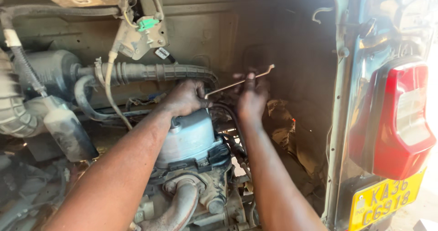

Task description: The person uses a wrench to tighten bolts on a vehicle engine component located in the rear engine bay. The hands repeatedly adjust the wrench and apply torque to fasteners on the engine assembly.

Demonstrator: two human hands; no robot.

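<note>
The open engine bay [273, 39] of a small vehicle fills the view, its red tail lamp [397, 121] at the right. In the middle sits a dusty blue-grey engine cover [189, 137], under a ribbed black hose [155, 71]. The left hand [185, 98] presses down, fingers curled, on the cover's top edge; whether it grips anything cannot be told. The right hand [251, 98] is closed around a thin bent metal rod [237, 83] that runs from beside the left hand up to the right. Both hands look greasy, so the rod could slip or spring loose, and nearby wires [107, 83] might snag.
</note>
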